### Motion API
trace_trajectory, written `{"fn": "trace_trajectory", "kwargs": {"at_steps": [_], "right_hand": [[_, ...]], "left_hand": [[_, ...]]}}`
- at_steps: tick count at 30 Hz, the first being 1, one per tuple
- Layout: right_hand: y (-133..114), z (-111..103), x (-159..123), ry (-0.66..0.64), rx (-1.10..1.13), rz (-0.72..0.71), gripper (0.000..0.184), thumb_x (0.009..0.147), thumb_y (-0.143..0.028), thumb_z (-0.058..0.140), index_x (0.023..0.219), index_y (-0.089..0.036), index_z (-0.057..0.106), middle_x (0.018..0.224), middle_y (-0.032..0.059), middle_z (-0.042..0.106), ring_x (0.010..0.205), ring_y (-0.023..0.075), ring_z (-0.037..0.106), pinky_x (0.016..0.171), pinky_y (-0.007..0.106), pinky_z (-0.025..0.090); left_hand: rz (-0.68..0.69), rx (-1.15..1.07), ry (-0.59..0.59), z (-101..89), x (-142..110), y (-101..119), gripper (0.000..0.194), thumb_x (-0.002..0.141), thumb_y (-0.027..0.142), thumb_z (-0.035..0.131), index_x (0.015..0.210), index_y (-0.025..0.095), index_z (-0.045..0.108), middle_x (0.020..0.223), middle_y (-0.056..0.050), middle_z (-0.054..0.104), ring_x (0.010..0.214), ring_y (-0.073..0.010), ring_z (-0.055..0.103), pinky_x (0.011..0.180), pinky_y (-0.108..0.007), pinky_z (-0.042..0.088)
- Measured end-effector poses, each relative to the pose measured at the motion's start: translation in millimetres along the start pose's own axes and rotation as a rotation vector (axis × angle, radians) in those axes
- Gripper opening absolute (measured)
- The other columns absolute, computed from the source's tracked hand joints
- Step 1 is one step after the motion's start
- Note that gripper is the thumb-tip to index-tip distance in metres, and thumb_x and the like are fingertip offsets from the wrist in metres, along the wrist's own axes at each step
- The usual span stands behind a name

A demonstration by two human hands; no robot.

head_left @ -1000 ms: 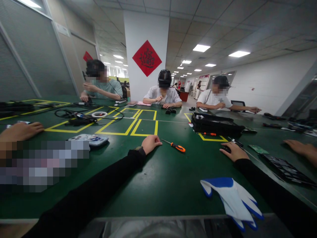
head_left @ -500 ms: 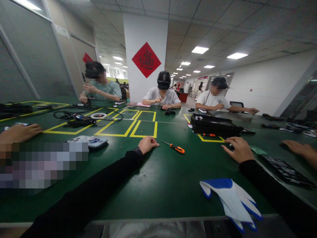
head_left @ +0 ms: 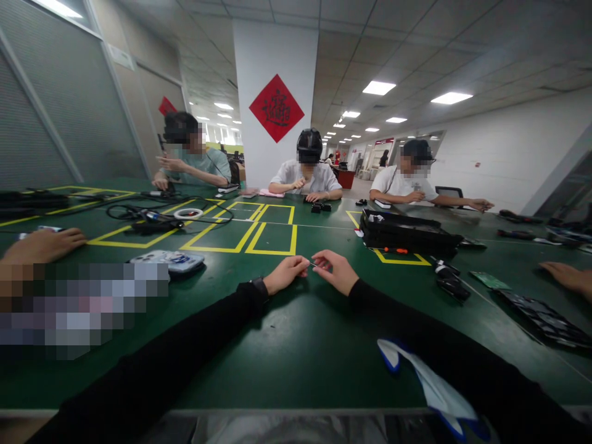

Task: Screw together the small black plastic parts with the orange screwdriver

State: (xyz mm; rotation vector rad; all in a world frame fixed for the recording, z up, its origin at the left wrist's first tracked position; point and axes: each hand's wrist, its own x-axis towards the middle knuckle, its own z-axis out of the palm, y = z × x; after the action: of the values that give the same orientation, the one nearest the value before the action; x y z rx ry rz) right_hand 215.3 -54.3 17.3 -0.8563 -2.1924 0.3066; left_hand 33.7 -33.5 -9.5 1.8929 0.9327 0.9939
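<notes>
My left hand (head_left: 287, 273) rests on the green table (head_left: 296, 345) in a loose fist, its fingertips right by the thin metal shaft of a screwdriver (head_left: 315, 265). My right hand (head_left: 337, 272) lies just to the right, its fingers curled over the screwdriver's handle, which is hidden beneath it. Only the short piece of shaft shows between the two hands. Both arms are in black sleeves.
A blue-and-white glove (head_left: 430, 385) lies partly under my right sleeve. A black case (head_left: 407, 229), small black parts (head_left: 448, 280), a green board (head_left: 490, 280) and a dark tray (head_left: 541, 317) are at the right. A white device (head_left: 169, 260) and cables (head_left: 152, 217) are at the left. Other people's hands (head_left: 44, 243) (head_left: 567, 274) rest at both sides.
My right hand left the small black parts at the right and swung left onto the orange screwdriver, covering its handle. My left hand stayed put.
</notes>
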Motion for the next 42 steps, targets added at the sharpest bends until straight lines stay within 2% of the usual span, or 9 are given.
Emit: {"fn": "trace_trajectory", "kwargs": {"at_steps": [3, 8, 13, 25, 29, 32, 35, 38, 42], "right_hand": [[7.7, 18.4, -2.9, 0.083, 0.164, 0.075, 0.016, 0.079, -0.03, 0.049, 0.089, -0.019, 0.056, 0.082, 0.0019, 0.058, 0.071, 0.0125, 0.054, 0.063, 0.026, 0.044], [4.8, 23.7, -10.2, 0.122, 0.243, 0.108, 0.019, 0.076, -0.039, 0.053, 0.084, -0.021, 0.057, 0.077, 0.0011, 0.06, 0.067, 0.0145, 0.055, 0.064, 0.03, 0.046], [0.5, 22.2, -10.4, 0.193, 0.178, 0.084, 0.019, 0.077, -0.042, 0.051, 0.08, -0.024, 0.058, 0.075, 0.0019, 0.059, 0.067, 0.0163, 0.055, 0.065, 0.034, 0.046], [-8.5, 12.8, -11.0, 0.109, -0.046, -0.034, 0.015, 0.082, -0.034, 0.043, 0.081, -0.023, 0.053, 0.08, 0.0031, 0.053, 0.078, 0.0172, 0.05, 0.073, 0.031, 0.041], [-12.8, 7.9, -4.1, 0.087, -0.187, -0.072, 0.011, 0.084, -0.028, 0.039, 0.083, -0.022, 0.049, 0.081, 0.0039, 0.051, 0.08, 0.0176, 0.048, 0.074, 0.031, 0.039], [-2.6, -14.9, 4.5, 0.131, -0.315, -0.085, 0.01, 0.084, -0.025, 0.039, 0.084, -0.02, 0.047, 0.081, 0.0044, 0.051, 0.078, 0.0179, 0.047, 0.073, 0.031, 0.038], [26.0, -61.0, -3.8, 0.143, -0.485, 0.002, 0.01, 0.084, -0.026, 0.039, 0.083, -0.019, 0.047, 0.077, 0.0043, 0.051, 0.071, 0.0174, 0.048, 0.066, 0.029, 0.037], [69.1, -117.3, -45.7, 0.174, -0.725, 0.151, 0.015, 0.084, -0.027, 0.037, 0.084, -0.018, 0.048, 0.076, 0.0059, 0.052, 0.069, 0.0183, 0.048, 0.063, 0.029, 0.036], [122.4, -179.7, -129.0, 0.162, -0.973, 0.321, 0.018, 0.082, -0.028, 0.037, 0.084, -0.016, 0.05, 0.076, 0.0092, 0.053, 0.069, 0.0205, 0.049, 0.063, 0.031, 0.035]], "left_hand": [[0.014, 0.034, -0.023, 5.8, -2.5, 3.4, 0.038, 0.079, 0.048, 0.036, 0.069, 0.014, 0.049, 0.06, 0.001, 0.049, 0.056, -0.0084, 0.046, 0.057, -0.021, 0.039], [0.042, 0.117, 0.107, 17.7, -5.5, 4.6, 0.041, 0.083, 0.048, 0.025, 0.068, 0.016, 0.045, 0.059, 0.002, 0.046, 0.056, -0.0087, 0.043, 0.057, -0.022, 0.037], [0.079, 0.061, 0.124, 27.8, -8.7, 9.5, 0.04, 0.084, 0.048, 0.022, 0.069, 0.017, 0.042, 0.06, 0.003, 0.044, 0.055, -0.0081, 0.042, 0.058, -0.021, 0.037], [0.09, 0.023, 0.109, 29.3, -10.3, 12.1, 0.043, 0.084, 0.05, 0.02, 0.068, 0.017, 0.043, 0.06, 0.002, 0.045, 0.057, -0.0089, 0.044, 0.061, -0.023, 0.04], [0.093, 0.142, 0.163, 28.8, -10.1, 19.0, 0.042, 0.085, 0.048, 0.018, 0.084, 0.016, 0.046, 0.079, -0.003, 0.053, 0.074, -0.0126, 0.051, 0.072, -0.028, 0.042], [0.196, 0.422, 0.262, 20.7, -12.5, 23.7, 0.041, 0.085, 0.045, 0.024, 0.108, 0.017, 0.043, 0.119, -0.011, 0.043, 0.112, -0.0185, 0.039, 0.095, -0.035, 0.031], [0.179, 0.738, 0.119, 6.9, -16.4, 17.7, 0.055, 0.076, 0.053, 0.04, 0.122, 0.025, 0.035, 0.138, -0.008, 0.023, 0.127, -0.0275, 0.017, 0.1, -0.047, 0.018], [-0.019, 0.855, 0.047, -4.4, -18.3, 3.1, 0.064, 0.074, 0.059, 0.036, 0.128, 0.026, 0.028, 0.139, -0.009, 0.022, 0.126, -0.0323, 0.019, 0.097, -0.054, 0.017], [-0.03, 0.916, 0.008, -7.8, -17.4, -8.0, 0.061, 0.074, 0.062, 0.031, 0.125, 0.028, 0.034, 0.133, -0.009, 0.034, 0.123, -0.0313, 0.025, 0.097, -0.053, 0.016]]}}
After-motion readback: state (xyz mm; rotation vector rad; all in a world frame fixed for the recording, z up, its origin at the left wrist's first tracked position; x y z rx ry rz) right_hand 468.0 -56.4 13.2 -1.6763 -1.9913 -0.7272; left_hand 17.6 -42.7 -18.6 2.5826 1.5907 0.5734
